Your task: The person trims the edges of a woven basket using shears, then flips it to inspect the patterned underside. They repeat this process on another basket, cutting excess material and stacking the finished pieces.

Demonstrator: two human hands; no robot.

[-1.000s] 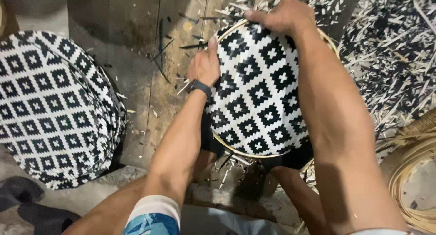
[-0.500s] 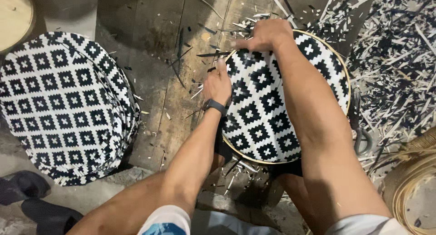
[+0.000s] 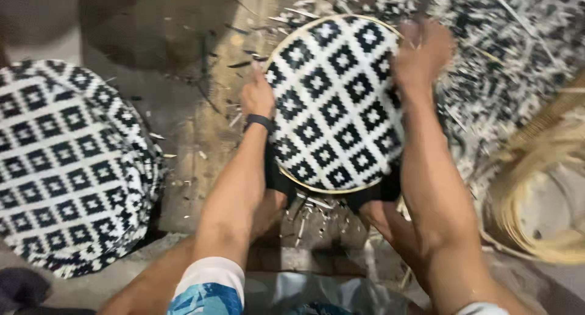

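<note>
Hands grip a round black-and-white woven tray (image 3: 335, 102) at mid-scene, propped over the person's knees: left hand (image 3: 257, 97) curled on its left rim, right hand (image 3: 421, 52) clamped over the far right rim, blurred. Stack of matching trays (image 3: 67, 162) lies well apart at left; strip offcuts (image 3: 512, 53) litter the far right, pale cane hoops (image 3: 542, 187) near right.

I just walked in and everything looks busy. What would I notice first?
First, the round woven tray with black and white diamonds in the middle, with the left hand on its left rim and the right hand on its upper right rim. Next, a stack of matching trays at the left, and black and white scraps littering the floor at the upper right.
</note>
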